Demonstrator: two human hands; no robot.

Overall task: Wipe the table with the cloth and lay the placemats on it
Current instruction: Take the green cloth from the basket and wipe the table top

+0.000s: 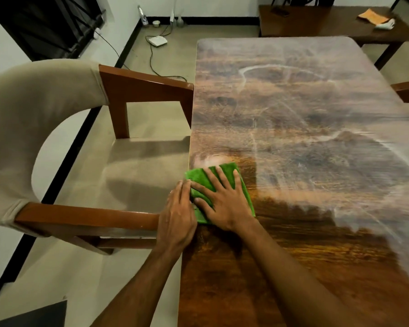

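- Cloth, green, plush and folded square (226,171), lies at the left edge of the glossy brown wooden table (293,102).
- Right hand (222,201) presses flat on it, fingers spread.
- Left hand (177,218) rests at the table's edge, fingers pressed together, tips touching the cloth.
- Beige-cushioned wooden chair (57,109) stands just beside.
- Small pale cup (156,23) sits on the far floor; its contents are too small to tell.

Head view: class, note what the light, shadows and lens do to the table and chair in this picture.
Head view: a pale streaked haze covers the far and right of the table, whether glare or residue is unclear; head view: wood near the cloth looks dark and sharp; head view: the arm of the chair shadows its seat; head view: the lens bows straight edges.
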